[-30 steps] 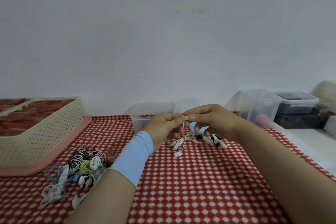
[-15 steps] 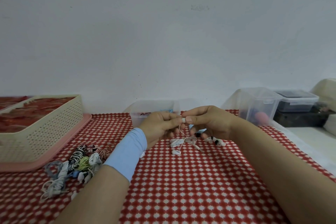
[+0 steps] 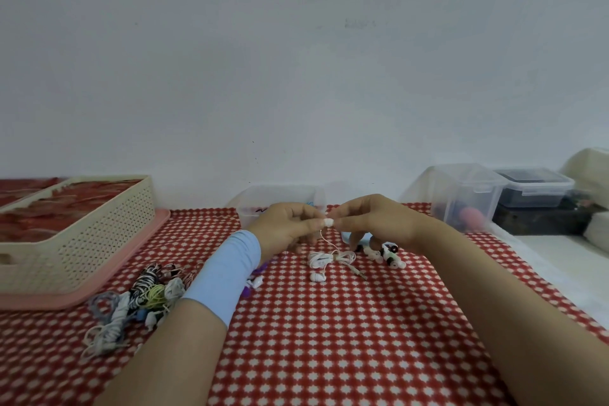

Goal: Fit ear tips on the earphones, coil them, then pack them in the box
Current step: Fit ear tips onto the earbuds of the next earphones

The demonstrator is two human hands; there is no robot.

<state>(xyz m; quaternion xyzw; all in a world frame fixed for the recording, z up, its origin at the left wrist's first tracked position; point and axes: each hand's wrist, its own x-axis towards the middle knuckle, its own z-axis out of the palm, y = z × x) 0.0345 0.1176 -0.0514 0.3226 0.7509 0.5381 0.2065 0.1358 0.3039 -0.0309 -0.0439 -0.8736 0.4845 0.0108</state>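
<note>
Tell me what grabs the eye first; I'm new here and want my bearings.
Both hands meet mid-table: the left hand and right hand pinch a white earbud between them, its cable trailing onto the red checked cloth. A tangle of coiled earphones lies at the left, beside a cream basket.

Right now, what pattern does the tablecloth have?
The tablecloth is red with small white shapes; head view shows it best.

We log: basket on its tray at the worktop's left edge, coiled earphones before it. At the far edge, centre, the box; loose earphones before it, ear tips just to their right. Two containers at the far right corner.
</note>
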